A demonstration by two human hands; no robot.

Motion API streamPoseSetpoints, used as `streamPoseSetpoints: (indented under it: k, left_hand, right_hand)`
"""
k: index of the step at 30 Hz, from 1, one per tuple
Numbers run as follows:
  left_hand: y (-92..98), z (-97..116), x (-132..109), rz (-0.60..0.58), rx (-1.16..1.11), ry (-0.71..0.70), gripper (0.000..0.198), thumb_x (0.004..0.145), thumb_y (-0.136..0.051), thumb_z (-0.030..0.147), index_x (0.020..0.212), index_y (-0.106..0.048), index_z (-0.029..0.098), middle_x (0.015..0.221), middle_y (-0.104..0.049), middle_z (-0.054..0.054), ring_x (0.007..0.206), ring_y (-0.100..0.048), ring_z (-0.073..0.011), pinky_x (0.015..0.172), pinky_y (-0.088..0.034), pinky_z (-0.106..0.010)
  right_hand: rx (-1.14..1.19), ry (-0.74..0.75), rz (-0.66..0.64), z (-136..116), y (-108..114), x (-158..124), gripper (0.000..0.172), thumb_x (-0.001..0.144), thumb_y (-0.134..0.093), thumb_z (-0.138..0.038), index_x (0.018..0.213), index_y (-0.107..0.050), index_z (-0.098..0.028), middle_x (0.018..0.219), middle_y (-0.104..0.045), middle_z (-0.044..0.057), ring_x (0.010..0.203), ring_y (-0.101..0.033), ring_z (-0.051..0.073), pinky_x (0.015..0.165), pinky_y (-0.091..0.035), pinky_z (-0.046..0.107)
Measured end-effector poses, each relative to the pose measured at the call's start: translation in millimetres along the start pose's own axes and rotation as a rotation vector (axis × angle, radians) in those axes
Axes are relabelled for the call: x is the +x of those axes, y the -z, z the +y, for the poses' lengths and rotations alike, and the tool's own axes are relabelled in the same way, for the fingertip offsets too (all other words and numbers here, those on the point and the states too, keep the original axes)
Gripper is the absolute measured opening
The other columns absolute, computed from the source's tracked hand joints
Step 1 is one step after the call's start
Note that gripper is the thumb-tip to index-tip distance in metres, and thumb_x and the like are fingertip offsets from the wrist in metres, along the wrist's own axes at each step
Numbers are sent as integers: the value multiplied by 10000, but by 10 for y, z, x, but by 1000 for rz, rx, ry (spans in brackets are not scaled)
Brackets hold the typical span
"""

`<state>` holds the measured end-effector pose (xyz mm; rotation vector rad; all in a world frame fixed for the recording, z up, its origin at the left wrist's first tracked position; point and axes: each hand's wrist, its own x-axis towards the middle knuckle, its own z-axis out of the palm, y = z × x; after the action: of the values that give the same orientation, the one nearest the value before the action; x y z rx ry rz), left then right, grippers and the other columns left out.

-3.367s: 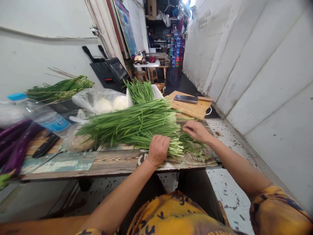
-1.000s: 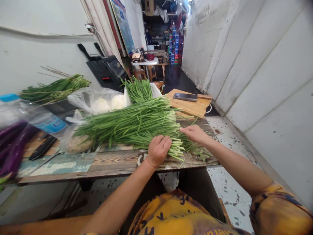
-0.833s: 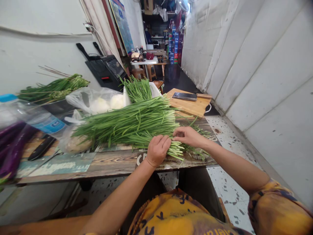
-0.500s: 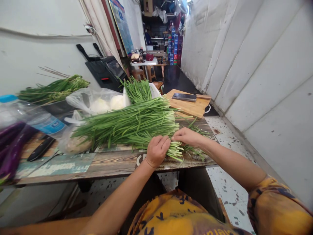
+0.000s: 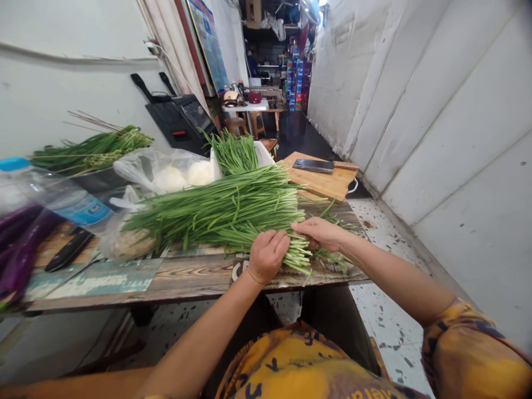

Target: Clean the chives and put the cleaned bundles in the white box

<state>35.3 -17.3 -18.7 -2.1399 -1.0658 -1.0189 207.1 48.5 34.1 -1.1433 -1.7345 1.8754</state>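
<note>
Slender garlic chives pale from deep green to whitish ends; near the table's front edge, the left hand clasps some, the right hand's grip unclear.

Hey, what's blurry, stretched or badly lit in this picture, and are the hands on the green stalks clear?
Head view, middle: left hand, right hand and green stalks look fairly clear; head view, outer edges: the bottle and yellow sleeve look soft and stretched; head view, top: the back room is dim beside a bright spot.
</note>
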Motion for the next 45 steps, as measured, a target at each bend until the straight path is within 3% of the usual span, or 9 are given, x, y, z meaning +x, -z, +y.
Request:
streamPoseSetpoints:
  k: [3, 8, 13, 17, 24, 33, 38, 43, 45]
  left_hand:
    - [4, 4, 6, 2, 4, -7, 259, 891, -370, 125, 1006, -600, 160, 988, -693, -97, 880, -555, -195, 776, -430, -342]
    - [21, 9, 24, 26, 36, -28, 239, 868, -395, 90, 980, -598, 147, 983, -694, -91, 879, -555, -207, 756, -424, -337]
    - [14, 4, 11, 27, 22, -15, 243, 869, -400, 98, 1005, -593, 151, 993, -690, -102, 925, -564, -213, 777, -416, -345]
    - [0, -3, -3, 16, -6, -7, 240, 864, -400, 95, 1014, -583, 133, 995, -679, -120, 1014, -557, -240, 798, -419, -358]
    - [-57, -11, -29, -42, -19, 49, 329, 891, -341, 124, 1165, -523, 131, 1006, -661, -148, 961, -594, -217, 769, -413, -340]
    - [-35, -7, -12, -21, -34, 9, 273, 856, -403, 154, 1060, -580, 120, 933, -672, -146, 905, -584, -238, 750, -410, -358]
    - [13, -21, -17, 34, -45, 36, 298, 847, -381, 143, 1063, -585, 136, 900, -673, -138, 935, -592, -233, 758, -410, -354]
    - [7, -47, -56, 58, -53, 58, 278, 838, -415, 153, 1069, -569, 147, 929, -670, -136, 962, -597, -234, 788, -424, -361]
    - [2, -58, -78, 83, -56, 81, 263, 837, -437, 152, 1067, -564, 153, 922, -666, -128, 963, -596, -231, 805, -434, -369]
  right_hand:
    - [-164, 32, 59, 31, 98, 56, 430, 718, -600, -514, 539, -382, -190, 422, -259, -97, 381, -229, 46, 397, -170, 211]
    - [-677, 326, 422, 87, 346, 106, 379, 781, -549, -371, 488, -431, -162, 486, -345, -51, 496, -336, 75, 502, -255, 219]
    - [-812, 618, 176, 97, 251, 157, 171, 770, -618, -248, 898, -639, -137, 866, -616, 43, 694, -510, 114, 660, -380, 228]
    - [-922, 689, 152, 112, 147, 187, 203, 873, -513, -233, 781, -665, -137, 763, -655, 65, 736, -546, 146, 703, -387, 254]
    - [-1026, 877, 149, 170, 160, 70, 168, 827, -500, -112, 851, -665, -138, 775, -612, 82, 789, -522, 179, 729, -406, 287]
    - [-1059, 912, 173, 157, 219, 50, 176, 865, -513, -211, 747, -627, -148, 696, -576, 53, 712, -490, 161, 672, -385, 265]
    - [-1037, 733, 381, 37, 412, 45, 314, 895, -479, -324, 681, -626, -146, 676, -581, 63, 706, -500, 164, 674, -369, 271]
    - [-773, 661, -42, 47, 91, 29, 178, 838, -505, -225, 863, -655, -132, 860, -646, 58, 777, -552, 143, 718, -407, 241]
    - [-680, 597, -105, 69, -36, 45, 149, 786, -526, -182, 824, -656, -119, 778, -642, 31, 715, -547, 131, 664, -409, 221]
